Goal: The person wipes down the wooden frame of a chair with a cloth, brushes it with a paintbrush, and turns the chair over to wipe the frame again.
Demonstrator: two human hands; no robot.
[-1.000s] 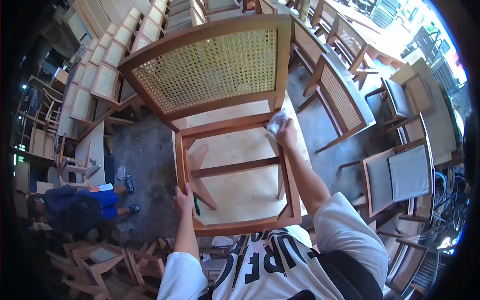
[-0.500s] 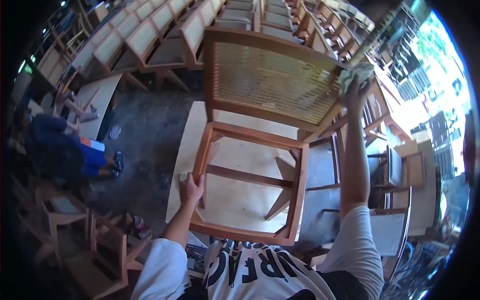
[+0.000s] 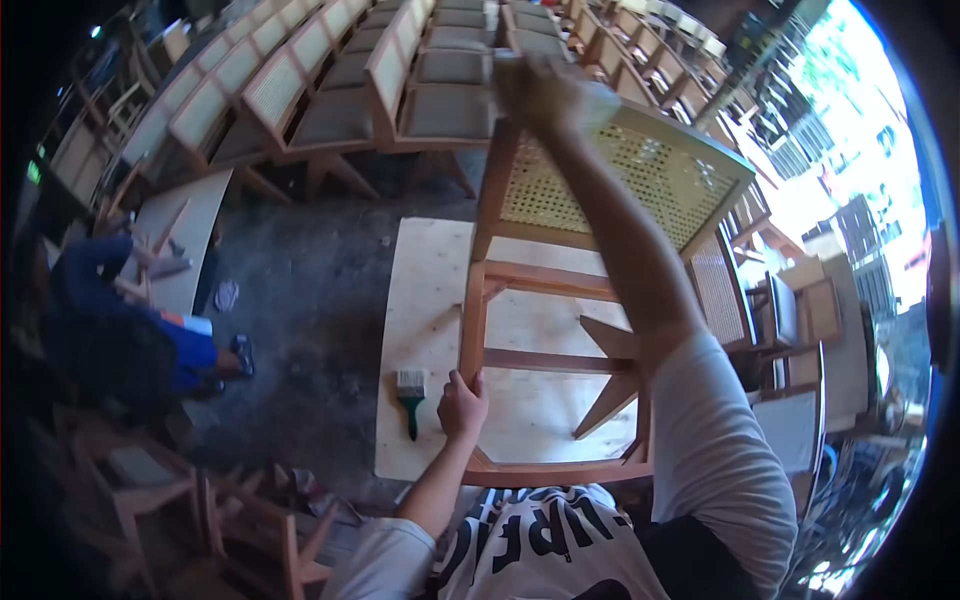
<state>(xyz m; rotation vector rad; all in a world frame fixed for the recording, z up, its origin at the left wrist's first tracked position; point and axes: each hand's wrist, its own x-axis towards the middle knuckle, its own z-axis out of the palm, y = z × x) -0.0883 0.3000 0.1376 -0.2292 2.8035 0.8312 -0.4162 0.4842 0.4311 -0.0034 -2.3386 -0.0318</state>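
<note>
A wooden chair frame with a woven cane backrest stands before me, its seat opening unfilled. My left hand is closed round the left seat rail. At the top left corner of the backrest is my right hand, smeared by motion, closed on a pale cloth. My right forearm hides part of the cane and the right seat rail. Left of my left hand, a paintbrush with a green handle lies on the pale plywood board beneath the chair.
Rows of chairs with grey seats fill the back. A seated person is at the left beside another board. More chair frames stand at the lower left. A cane-backed chair stands close on the right.
My right hand has swept with the cloth from the backrest's top right corner to its top left. The chair appears further right and turned slightly; the paintbrush now shows fully.
</note>
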